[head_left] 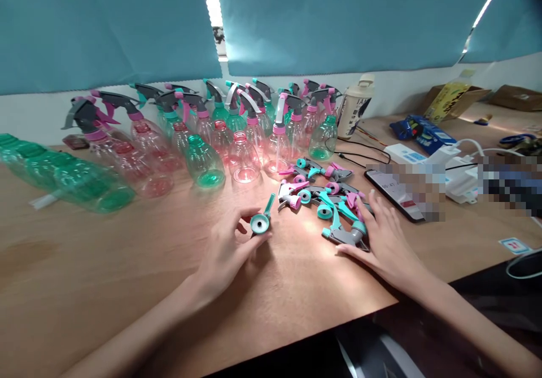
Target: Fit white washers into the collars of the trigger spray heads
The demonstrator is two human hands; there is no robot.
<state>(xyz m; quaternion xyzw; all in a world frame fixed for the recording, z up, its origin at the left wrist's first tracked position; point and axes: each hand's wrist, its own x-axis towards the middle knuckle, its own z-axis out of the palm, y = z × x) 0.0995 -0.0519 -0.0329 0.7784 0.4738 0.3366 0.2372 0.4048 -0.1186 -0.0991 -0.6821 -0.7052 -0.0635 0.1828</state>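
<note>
My left hand (231, 242) is closed around a teal spray trigger head (259, 224), its round cap opening facing me and its lever pointing up. At the right edge of a pile of loose trigger heads (325, 211), my right hand (385, 237) lies with fingers spread. Its thumb and fingers are around a grey-and-teal trigger head (345, 234) resting on the table; whether it grips this cannot be told. Behind the pile stand open bottles without heads, among them a green one (205, 161) and a pink one (244, 161).
Several bottles with heads fitted (253, 121) stand along the wall. Green bottles (84, 177) are at the left. To the right are a phone (393, 192), a white power strip (455, 177), a black cable (368, 152) and a cream drink bottle (355, 107). The table's front edge (330, 329) runs below my hands.
</note>
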